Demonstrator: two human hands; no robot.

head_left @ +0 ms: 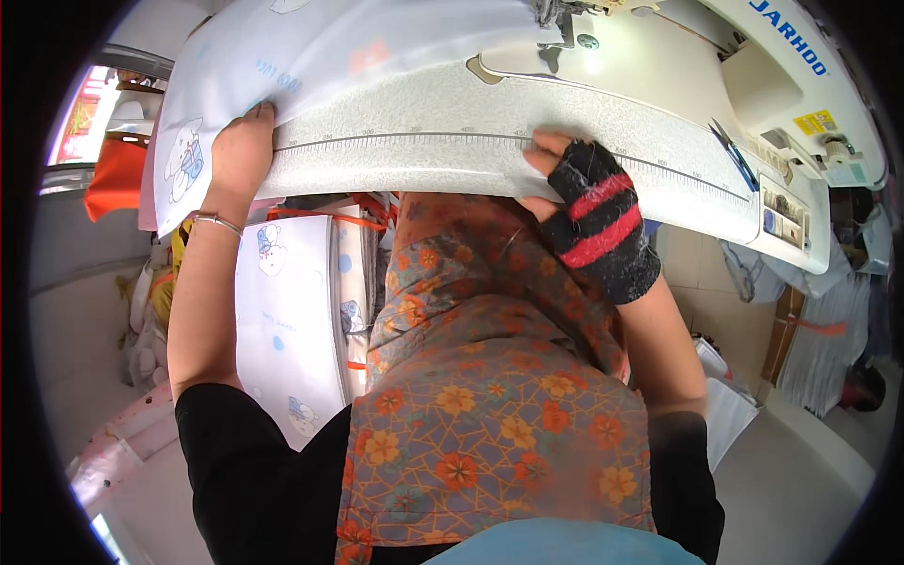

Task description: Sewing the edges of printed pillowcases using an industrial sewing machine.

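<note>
My left hand [243,155] is closed on the edge of a white printed fabric [217,71], at the left end of the sewing table. Pale blue cartoon animals and a faint orange print show on this cloth, which runs back and right to the sewing machine's needle area [557,24]. My right hand [598,212] wears a black fingerless glove with red stripes. It rests at the table's near edge, fingertips slightly blurred over the printed measuring scale [424,137]. The thumb is apart from the other fingers, and nothing shows between them.
Snips [734,155] lie on the right of the speckled table [377,165], beside a small parts tray [783,215]. A stack of printed white fabric [287,320] is below the table at left. My floral apron [499,395] covers my lap. Bundled white material [817,344] stands at far right.
</note>
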